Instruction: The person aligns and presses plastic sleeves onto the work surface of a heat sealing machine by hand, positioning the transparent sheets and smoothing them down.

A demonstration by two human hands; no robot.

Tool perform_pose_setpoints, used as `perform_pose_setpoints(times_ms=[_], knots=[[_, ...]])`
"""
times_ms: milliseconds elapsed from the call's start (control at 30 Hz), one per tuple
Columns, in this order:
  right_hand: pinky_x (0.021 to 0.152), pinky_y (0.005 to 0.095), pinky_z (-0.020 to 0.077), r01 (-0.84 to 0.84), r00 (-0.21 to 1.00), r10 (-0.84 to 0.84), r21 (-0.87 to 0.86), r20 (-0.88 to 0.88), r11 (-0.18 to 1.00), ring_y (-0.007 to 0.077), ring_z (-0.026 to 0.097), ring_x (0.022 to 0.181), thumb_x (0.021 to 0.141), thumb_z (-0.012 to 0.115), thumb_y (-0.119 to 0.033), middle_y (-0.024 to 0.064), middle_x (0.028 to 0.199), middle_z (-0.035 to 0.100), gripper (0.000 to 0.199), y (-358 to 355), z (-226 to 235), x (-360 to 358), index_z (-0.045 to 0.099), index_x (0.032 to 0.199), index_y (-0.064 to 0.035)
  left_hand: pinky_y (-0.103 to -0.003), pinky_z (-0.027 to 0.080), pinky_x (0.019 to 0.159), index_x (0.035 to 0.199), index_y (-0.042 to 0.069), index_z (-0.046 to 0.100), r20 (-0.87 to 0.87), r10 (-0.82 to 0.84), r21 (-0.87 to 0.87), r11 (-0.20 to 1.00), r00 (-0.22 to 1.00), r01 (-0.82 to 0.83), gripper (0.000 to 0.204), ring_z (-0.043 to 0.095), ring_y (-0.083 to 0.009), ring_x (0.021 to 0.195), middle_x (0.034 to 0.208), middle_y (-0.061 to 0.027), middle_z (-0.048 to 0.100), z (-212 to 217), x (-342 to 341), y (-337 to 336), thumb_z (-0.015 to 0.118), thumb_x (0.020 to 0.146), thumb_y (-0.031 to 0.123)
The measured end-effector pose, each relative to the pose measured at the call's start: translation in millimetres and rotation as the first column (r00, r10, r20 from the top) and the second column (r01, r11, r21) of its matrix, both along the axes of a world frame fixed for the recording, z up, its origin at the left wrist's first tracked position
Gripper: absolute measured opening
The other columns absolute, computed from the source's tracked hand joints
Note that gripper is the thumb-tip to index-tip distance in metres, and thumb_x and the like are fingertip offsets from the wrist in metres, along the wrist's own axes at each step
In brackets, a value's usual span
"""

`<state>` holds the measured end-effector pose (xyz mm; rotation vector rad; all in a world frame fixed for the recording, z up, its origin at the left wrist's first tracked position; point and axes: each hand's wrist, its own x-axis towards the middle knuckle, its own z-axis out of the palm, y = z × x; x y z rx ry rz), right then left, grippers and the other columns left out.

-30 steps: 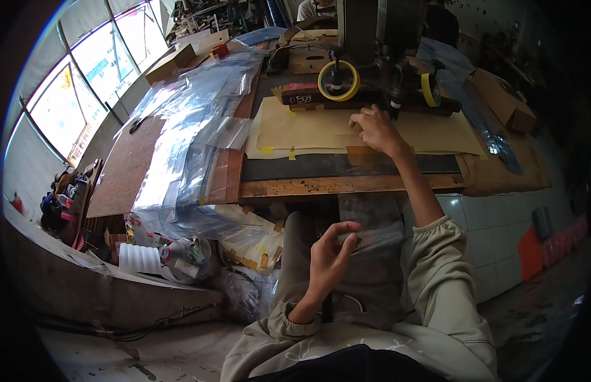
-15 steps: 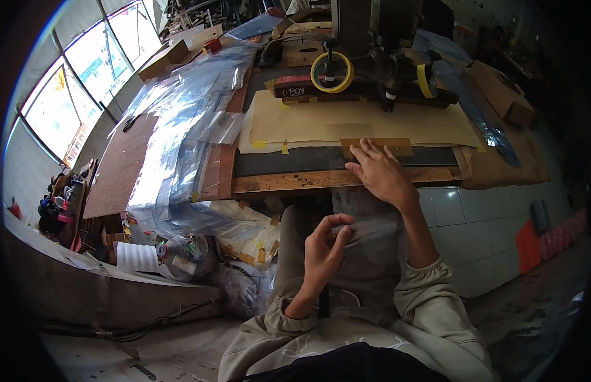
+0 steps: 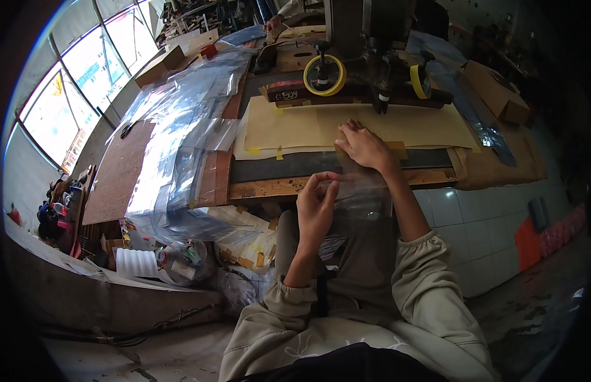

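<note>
My left hand (image 3: 317, 209) is raised in front of the bench edge, fingers pinched on the corner of a clear plastic bag (image 3: 362, 204) that hangs over my lap. My right hand (image 3: 365, 146) rests on a small tan cardboard piece (image 3: 397, 149) lying on the dark strip of the workbench, and seems to touch the bag's upper edge. Behind it lies a wide cream paper sheet (image 3: 308, 127) taped down with yellow tabs.
A machine with a yellow tape roll (image 3: 324, 75) and a second roll (image 3: 420, 81) stands at the back of the bench. Several clear plastic bags (image 3: 174, 146) are piled on the left. A brown board (image 3: 120, 172) lies further left. Another person's hand (image 3: 273, 24) works far behind.
My right hand slid back toward the bench's near edge and then a little forward again. My left hand rose from my lap with the clear bag, up to the bench edge.
</note>
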<state>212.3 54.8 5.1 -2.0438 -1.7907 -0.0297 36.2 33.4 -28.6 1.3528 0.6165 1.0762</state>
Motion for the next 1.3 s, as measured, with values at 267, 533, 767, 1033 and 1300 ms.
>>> perform_pose_setpoints(times_ms=[267,533,767,1033,1300], knots=[[0.092,0.0433,0.041,-0.034,0.998,0.033,-0.01,-0.059,0.999,0.0362,0.048,0.109,0.087,0.05,-0.027,0.0212,0.114,0.05,0.038,19,-5,11,0.048,0.111,0.0022,-0.019,0.028,0.046,0.094,0.001,0.058,-0.12,0.028,0.047,0.999,0.992,-0.023,0.011,0.039,0.0013,0.052,0.064,0.0035,0.053,9,3,11,0.057,0.085,0.006],[0.091,0.0437,0.0418,0.017,1.0,-0.016,0.043,-0.014,0.999,0.0373,0.049,0.107,0.086,0.05,-0.026,0.0213,0.111,0.053,0.035,28,-14,13,0.05,0.107,0.0024,-0.019,0.029,0.047,0.094,0.002,0.059,-0.178,0.035,0.044,0.999,0.983,-0.028,0.011,0.037,0.0003,0.052,0.057,0.005,0.049,9,1,16,0.058,0.084,0.007],[0.09,0.0425,0.0428,0.005,0.999,-0.007,0.045,0.038,0.999,0.0354,0.049,0.107,0.085,0.051,-0.026,0.0206,0.112,0.053,0.034,28,-11,12,0.051,0.106,0.0018,-0.019,0.029,0.048,0.095,0.002,0.059,-0.136,0.027,0.036,0.999,0.99,-0.023,0.013,0.038,0.0003,0.052,0.057,0.0049,0.049,8,0,15,0.058,0.084,0.007],[0.09,0.0429,0.044,0.063,0.997,-0.063,0.015,0.046,0.998,0.0348,0.049,0.109,0.085,0.05,-0.026,0.0208,0.114,0.052,0.035,31,-10,8,0.051,0.108,0.0006,-0.02,0.029,0.047,0.095,0.002,0.059,-0.133,0.025,0.018,1.0,0.991,-0.023,0.013,0.037,-0.0003,0.051,0.055,0.0048,0.047,5,0,20,0.058,0.083,0.007],[0.092,0.0443,0.0412,0.111,0.994,-0.111,-0.04,0.012,0.993,0.038,0.049,0.108,0.088,0.045,-0.024,0.0225,0.122,0.048,0.036,36,-6,6,0.047,0.115,-0.0007,-0.022,0.028,0.044,0.093,0.002,0.059,-0.231,0.144,0.171,0.98,0.962,-0.105,0.011,0.034,-0.0019,0.048,0.051,0.0023,0.045,14,6,22,0.057,0.083,0.007]])
